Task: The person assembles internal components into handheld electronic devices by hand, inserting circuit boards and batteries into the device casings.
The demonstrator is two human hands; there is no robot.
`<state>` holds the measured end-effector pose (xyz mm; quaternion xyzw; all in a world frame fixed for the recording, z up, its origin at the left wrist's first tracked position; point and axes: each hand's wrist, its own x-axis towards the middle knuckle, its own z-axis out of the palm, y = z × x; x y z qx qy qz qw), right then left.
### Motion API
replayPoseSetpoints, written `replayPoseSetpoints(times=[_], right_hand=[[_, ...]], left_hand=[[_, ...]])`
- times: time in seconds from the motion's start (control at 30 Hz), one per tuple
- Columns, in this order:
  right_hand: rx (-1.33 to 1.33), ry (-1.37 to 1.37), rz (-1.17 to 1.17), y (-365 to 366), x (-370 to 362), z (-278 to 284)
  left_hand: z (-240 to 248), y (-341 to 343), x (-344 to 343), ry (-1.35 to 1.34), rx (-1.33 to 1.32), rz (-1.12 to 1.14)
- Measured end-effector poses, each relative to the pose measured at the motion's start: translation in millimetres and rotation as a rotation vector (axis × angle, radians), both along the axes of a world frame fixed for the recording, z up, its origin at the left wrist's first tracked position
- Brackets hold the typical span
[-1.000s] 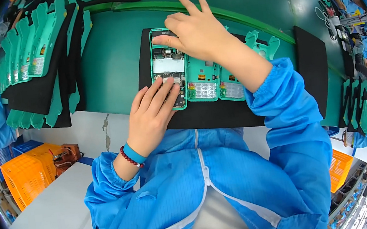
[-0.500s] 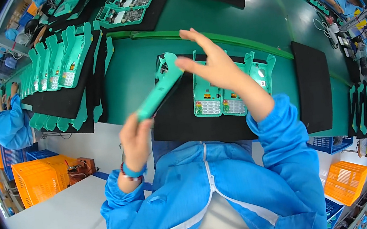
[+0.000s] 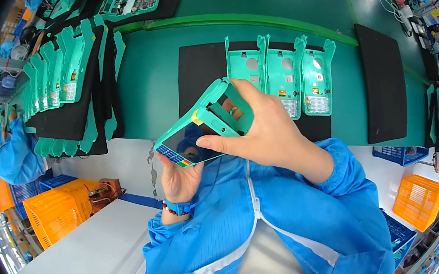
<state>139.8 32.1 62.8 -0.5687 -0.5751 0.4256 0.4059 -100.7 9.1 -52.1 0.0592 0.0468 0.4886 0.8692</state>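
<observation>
A green handheld payment terminal (image 3: 204, 122) is tilted in front of my chest, its dark screen and blue keypad turned up toward me. My right hand (image 3: 262, 126) grips its upper end, thumb on the near side and fingers around the far side. At the keypad end my left hand (image 3: 181, 180) holds the lower edge, its fingers partly hidden behind the case. Beyond them, several green casing halves (image 3: 283, 77) lie side by side on a black mat (image 3: 197, 66), their insides and clear key pads facing up.
More green casings (image 3: 71, 70) stand in a row on black boards at the left. Opened units with circuit boards (image 3: 132, 4) lie at the far left. A black mat (image 3: 383, 87) is at the right. Orange crates (image 3: 56, 212) and co-workers in blue (image 3: 15, 148) are around the bench.
The terminal has come nearer my body and turned so its screen and keypad show. My right hand has closed on its upper end; my left hand still holds the lower end.
</observation>
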Motion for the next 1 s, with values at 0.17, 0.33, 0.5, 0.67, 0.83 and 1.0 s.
replayPoseSetpoints(times=[0.17,0.33,0.5,0.67,0.83,1.0], right_hand=[[-0.011,-0.018,0.027,-3,1,4],[-0.058,0.029,0.122,3,10,-5],[0.048,0.384,0.242,22,28,-32],[-0.131,0.501,0.377,59,27,-28],[0.133,-0.332,0.269,93,18,-35],[0.097,-0.573,0.318,114,6,-29]], left_hand=[[1,-2,2,-0.004,-0.010,-0.008],[12,3,-6,0.227,0.104,0.056],[45,7,-30,1.150,0.734,0.319],[78,30,-5,1.718,1.873,0.343],[49,36,-3,1.980,1.658,0.345],[53,34,35,1.945,1.144,0.397]])
